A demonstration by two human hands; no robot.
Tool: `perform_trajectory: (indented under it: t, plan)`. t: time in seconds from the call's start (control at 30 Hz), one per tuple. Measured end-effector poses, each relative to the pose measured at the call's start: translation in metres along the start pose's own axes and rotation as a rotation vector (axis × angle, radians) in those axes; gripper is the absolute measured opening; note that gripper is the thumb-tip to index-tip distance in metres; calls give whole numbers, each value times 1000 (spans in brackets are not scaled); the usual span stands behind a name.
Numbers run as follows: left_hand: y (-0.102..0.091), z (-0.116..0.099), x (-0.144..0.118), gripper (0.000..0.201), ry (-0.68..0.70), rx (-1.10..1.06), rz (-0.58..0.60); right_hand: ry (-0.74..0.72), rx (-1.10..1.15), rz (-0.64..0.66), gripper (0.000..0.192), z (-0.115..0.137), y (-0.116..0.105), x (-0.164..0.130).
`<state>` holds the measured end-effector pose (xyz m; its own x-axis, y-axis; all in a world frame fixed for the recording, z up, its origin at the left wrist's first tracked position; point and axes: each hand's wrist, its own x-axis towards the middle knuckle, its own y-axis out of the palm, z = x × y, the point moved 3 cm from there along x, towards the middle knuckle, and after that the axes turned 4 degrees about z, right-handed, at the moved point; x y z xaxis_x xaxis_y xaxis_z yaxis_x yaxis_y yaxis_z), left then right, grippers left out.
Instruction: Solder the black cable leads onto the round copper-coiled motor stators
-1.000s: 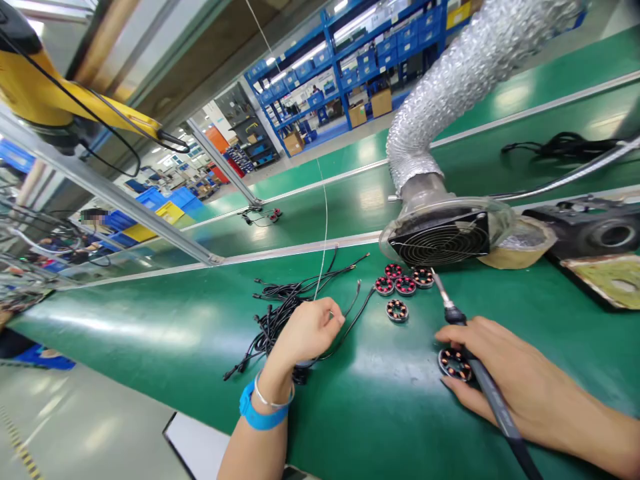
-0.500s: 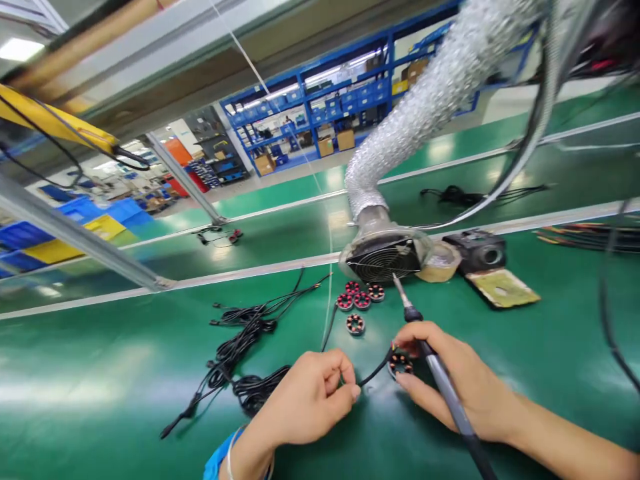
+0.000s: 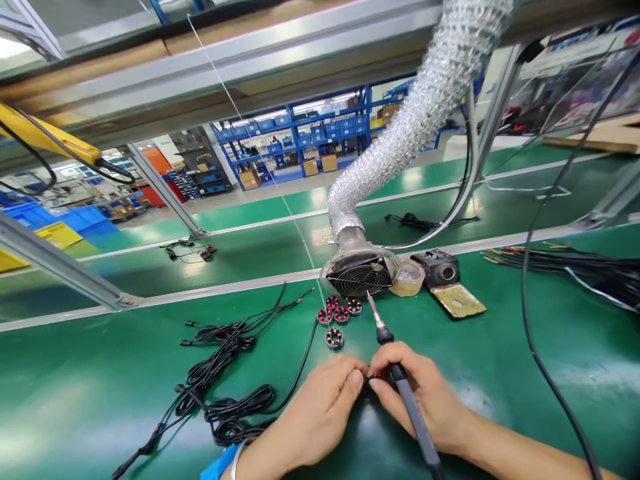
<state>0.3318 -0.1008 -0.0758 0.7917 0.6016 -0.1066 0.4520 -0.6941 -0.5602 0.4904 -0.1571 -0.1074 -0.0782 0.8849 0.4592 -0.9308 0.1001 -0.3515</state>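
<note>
My left hand [image 3: 320,407] and my right hand [image 3: 425,397] meet at the near middle of the green bench. The left fingers pinch the end of a thin black cable [image 3: 295,373] that runs back to a tangled bundle of cables [image 3: 220,380] on the left. My right hand grips a soldering iron [image 3: 400,380] with its tip pointing up and away toward the fume fan. A small coil part lies hidden between the two hands. Several red round coil stators [image 3: 337,313] sit just beyond my fingers.
A fume extractor fan [image 3: 360,275] on a silver flexible duct [image 3: 400,127] stands behind the stators, with a tape roll [image 3: 407,280] and a black soldering stand [image 3: 443,270] with a sponge pad [image 3: 460,303] to its right. More cables [image 3: 575,267] lie at far right.
My left hand drew a cable end from the bundle toward the right hand. Both hands came together near me, covering the coil part. The view tilted up and back.
</note>
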Motion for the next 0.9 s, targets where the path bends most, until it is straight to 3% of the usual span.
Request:
perform_trajectory:
  t: [0.1,0.37,0.47,0.63,0.73,0.9]
  plan:
    - [13,3,3,38,-59,-85,43,-4,1,-56,20,-3,2,-2]
    - [24,29,9,33,12,-338,-84,94,38,-100,25,-11,12,-5]
    - [30,41,11,36,-28,-497,-118,144,43,-103,23,-14,17,-6]
    - [36,51,12,39,-118,-725,-76,178,6,-80,23,-17,22,-9]
    - [30,49,13,38,-94,-617,-67,113,-54,-50,21,-13,21,-9]
    - [23,46,10,32,-97,-275,-4,-173,-218,-55,27,3,12,-2]
